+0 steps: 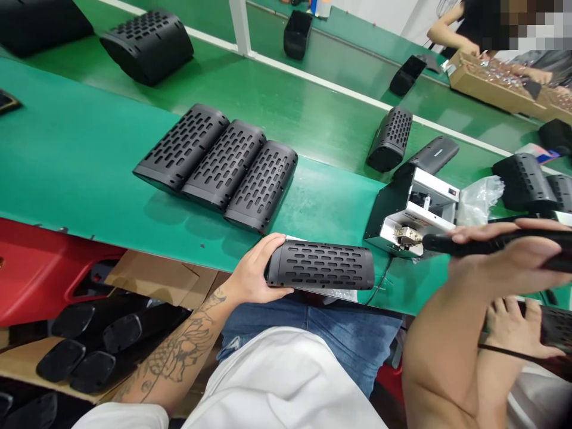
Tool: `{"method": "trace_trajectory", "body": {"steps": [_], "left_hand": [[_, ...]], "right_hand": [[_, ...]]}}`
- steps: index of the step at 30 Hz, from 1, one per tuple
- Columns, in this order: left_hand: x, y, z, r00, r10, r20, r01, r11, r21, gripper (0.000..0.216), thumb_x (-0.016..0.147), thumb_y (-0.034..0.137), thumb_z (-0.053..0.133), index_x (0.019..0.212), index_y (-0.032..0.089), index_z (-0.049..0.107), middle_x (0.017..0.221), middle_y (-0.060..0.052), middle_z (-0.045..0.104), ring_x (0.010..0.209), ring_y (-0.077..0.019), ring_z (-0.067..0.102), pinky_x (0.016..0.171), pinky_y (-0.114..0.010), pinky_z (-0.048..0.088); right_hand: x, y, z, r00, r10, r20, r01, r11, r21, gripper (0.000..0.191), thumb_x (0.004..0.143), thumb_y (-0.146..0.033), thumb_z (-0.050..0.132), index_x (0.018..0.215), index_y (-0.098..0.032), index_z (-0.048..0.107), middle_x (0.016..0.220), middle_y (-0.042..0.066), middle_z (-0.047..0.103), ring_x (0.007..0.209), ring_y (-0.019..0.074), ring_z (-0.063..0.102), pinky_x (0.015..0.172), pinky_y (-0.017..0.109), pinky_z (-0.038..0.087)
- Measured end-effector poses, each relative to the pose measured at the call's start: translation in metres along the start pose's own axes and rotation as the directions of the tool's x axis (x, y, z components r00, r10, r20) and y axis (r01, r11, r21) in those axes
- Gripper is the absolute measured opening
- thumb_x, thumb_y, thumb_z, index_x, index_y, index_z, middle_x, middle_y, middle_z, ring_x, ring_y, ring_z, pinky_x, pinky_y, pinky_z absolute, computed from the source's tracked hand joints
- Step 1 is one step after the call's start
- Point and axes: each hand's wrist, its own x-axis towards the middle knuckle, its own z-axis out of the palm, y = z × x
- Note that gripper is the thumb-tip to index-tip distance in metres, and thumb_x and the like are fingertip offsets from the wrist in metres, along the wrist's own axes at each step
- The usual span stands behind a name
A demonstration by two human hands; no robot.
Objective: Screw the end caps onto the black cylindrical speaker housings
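My left hand (257, 271) grips the left end of a black, slotted speaker-like housing (322, 265), thumb below and fingers over the top. The housing lies lengthwise at the bench's near edge, slotted face up. At the right, my right hand (504, 256) is closed around a black electric screwdriver (485, 244). Its tip points left and meets the metal outlet of a silver and black screw feeder (413, 217); whether a screw is on the tip is too small to tell. Three similar housings (217, 167) lie side by side beyond my left hand.
A co-worker's hand (513, 328) rests by another housing at the lower right. Across the bench, another person is at a cardboard box (487, 83) of small parts. More housings (149, 44) stand on the green surface. Boxed black housings (92, 339) and a red stool (40, 271) are at lower left.
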Motion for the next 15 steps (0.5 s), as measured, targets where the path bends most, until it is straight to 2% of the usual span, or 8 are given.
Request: {"method": "trace_trajectory", "body": {"steps": [2, 4, 6, 11, 13, 15], "left_hand": [[0.002, 0.001, -0.001, 1.0, -0.017, 0.007, 0.017, 1.0, 0.009, 0.123, 0.085, 0.049, 0.099, 0.185, 0.025, 0.03, 0.172, -0.025, 0.059, 0.16, -0.0486, 0.065, 0.133, -0.066, 0.059], [0.003, 0.001, -0.002, 0.999, -0.046, 0.013, 0.046, 0.999, 0.014, 0.122, 0.086, 0.052, 0.097, 0.184, 0.024, 0.031, 0.171, -0.024, 0.061, 0.159, -0.0478, 0.066, 0.133, -0.065, 0.059], [0.005, 0.002, -0.002, 0.997, -0.077, 0.017, 0.077, 0.997, 0.011, 0.12, 0.087, 0.056, 0.096, 0.183, 0.023, 0.032, 0.17, -0.024, 0.062, 0.158, -0.0474, 0.067, 0.134, -0.064, 0.059], [0.006, 0.0, 0.001, 0.987, -0.156, 0.042, 0.155, 0.988, 0.007, 0.129, 0.089, 0.064, 0.095, 0.188, 0.023, 0.023, 0.176, -0.025, 0.057, 0.162, -0.0486, 0.063, 0.135, -0.064, 0.057], [0.005, 0.0, 0.002, 0.982, -0.184, 0.05, 0.183, 0.983, 0.008, 0.135, 0.089, 0.065, 0.095, 0.191, 0.023, 0.016, 0.179, -0.026, 0.053, 0.164, -0.0499, 0.06, 0.136, -0.065, 0.055], [0.005, 0.0, 0.003, 0.981, -0.189, 0.047, 0.19, 0.982, 0.0, 0.137, 0.09, 0.066, 0.095, 0.192, 0.024, 0.014, 0.182, -0.026, 0.05, 0.166, -0.0508, 0.058, 0.136, -0.066, 0.054]], "right_hand": [[-0.003, 0.011, 0.017, 0.992, -0.116, 0.043, 0.115, 0.993, 0.029, 0.034, 0.097, -0.058, 0.073, 0.096, -0.025, 0.063, 0.058, -0.006, 0.06, 0.043, 0.0159, 0.056, 0.042, 0.031, 0.052], [-0.01, 0.015, 0.02, 0.986, -0.112, 0.12, 0.107, 0.993, 0.049, 0.029, 0.097, -0.051, 0.073, 0.092, -0.023, 0.066, 0.055, -0.005, 0.062, 0.041, 0.0163, 0.057, 0.042, 0.031, 0.054], [-0.016, 0.014, 0.016, 0.985, -0.107, 0.136, 0.102, 0.994, 0.042, 0.03, 0.095, -0.05, 0.075, 0.09, -0.022, 0.066, 0.056, -0.005, 0.065, 0.043, 0.0173, 0.061, 0.045, 0.033, 0.058], [-0.017, 0.011, 0.011, 0.986, -0.109, 0.126, 0.103, 0.993, 0.055, 0.04, 0.095, -0.059, 0.077, 0.094, -0.021, 0.068, 0.054, -0.007, 0.064, 0.039, 0.0182, 0.06, 0.04, 0.033, 0.056], [-0.017, 0.004, 0.012, 0.98, -0.144, 0.141, 0.135, 0.988, 0.068, 0.049, 0.093, -0.067, 0.081, 0.098, -0.019, 0.069, 0.055, -0.006, 0.065, 0.04, 0.0188, 0.06, 0.039, 0.033, 0.055], [-0.021, -0.011, 0.008, 0.98, -0.17, 0.105, 0.161, 0.982, 0.095, 0.061, 0.089, -0.079, 0.083, 0.1, -0.02, 0.07, 0.055, -0.007, 0.064, 0.04, 0.0184, 0.06, 0.041, 0.034, 0.058]]}}
